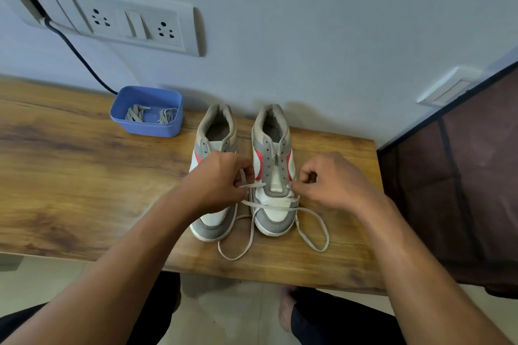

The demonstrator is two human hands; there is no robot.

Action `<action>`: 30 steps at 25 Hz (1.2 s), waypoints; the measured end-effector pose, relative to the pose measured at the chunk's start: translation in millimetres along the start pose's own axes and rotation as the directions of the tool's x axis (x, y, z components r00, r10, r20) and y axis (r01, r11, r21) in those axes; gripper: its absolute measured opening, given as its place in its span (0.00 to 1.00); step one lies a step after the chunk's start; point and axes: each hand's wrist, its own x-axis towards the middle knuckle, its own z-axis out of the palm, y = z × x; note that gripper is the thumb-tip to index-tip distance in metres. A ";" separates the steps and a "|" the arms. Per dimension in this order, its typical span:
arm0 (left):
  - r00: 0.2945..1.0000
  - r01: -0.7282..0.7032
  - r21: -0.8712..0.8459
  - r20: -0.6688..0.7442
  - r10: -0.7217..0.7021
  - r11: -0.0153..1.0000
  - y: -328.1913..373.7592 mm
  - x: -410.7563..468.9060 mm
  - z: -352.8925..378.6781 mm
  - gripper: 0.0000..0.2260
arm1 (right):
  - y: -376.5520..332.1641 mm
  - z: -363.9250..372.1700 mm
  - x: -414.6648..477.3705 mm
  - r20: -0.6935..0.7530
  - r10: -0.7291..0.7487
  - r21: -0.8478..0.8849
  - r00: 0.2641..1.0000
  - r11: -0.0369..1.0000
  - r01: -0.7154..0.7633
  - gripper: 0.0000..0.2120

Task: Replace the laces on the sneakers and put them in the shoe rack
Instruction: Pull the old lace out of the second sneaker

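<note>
1. Sneakers of grey, white and red leather [276,221] stand side by side on the light wooden tabletop [84,176], with their toes at its near edge and their heels toward the far wall.
2. The right-hand sneaker [280,190] shows empty eyelets along its tongue. A flat white lace [270,206] crosses its toe end, and loose lengths loop on the wood near the toes.
3. The left hand [215,182] is over the left-hand sneaker [215,131], fingers curled, thumb and forefinger pinching one part of the lace.
4. The right hand [333,182] is just right of the right-hand sneaker, fingers curled in, fingertips pinching the lace at the shoe's edge.
5. A blue plastic tub [148,130] stands far left of the shoes by the wall and holds two bundles of grey laces [134,113].
6. A white switch-and-socket plate [134,25] is on the wall, and a black cable [75,53] runs down from beside it.
7. A dark brown fabric-covered unit [462,176] stands right of the table.
</note>
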 end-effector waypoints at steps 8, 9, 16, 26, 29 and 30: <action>0.976 -0.083 0.099 -0.195 0.102 0.992 5.9 -3.1 6.0 0.08 | -14.3 15.0 1.5 -0.095 -0.093 0.168 0.991 0.980 0.108 0.05; 0.962 -0.127 0.074 -0.233 0.141 0.989 8.9 -2.2 7.3 0.09 | -17.0 17.5 2.0 -0.095 -0.094 0.138 0.991 0.985 0.106 0.06; 0.975 -0.158 0.194 -0.125 0.184 0.968 6.7 3.6 22.8 0.16 | -25.6 30.3 3.6 -0.075 -0.115 0.016 0.991 0.993 0.116 0.07; 0.974 -0.173 0.293 -0.091 0.207 0.940 10.2 4.9 24.8 0.21 | -7.7 24.7 2.9 -0.033 -0.111 0.213 0.993 0.970 0.115 0.07; 0.972 -0.168 0.319 -0.107 0.211 0.933 11.0 3.8 28.3 0.19 | -4.5 20.9 1.6 -0.002 -0.111 0.178 0.994 0.978 0.109 0.06; 0.973 -0.160 0.326 -0.109 0.205 0.932 10.8 3.9 28.5 0.19 | -1.5 17.9 0.3 0.002 -0.103 0.226 0.995 0.969 0.100 0.07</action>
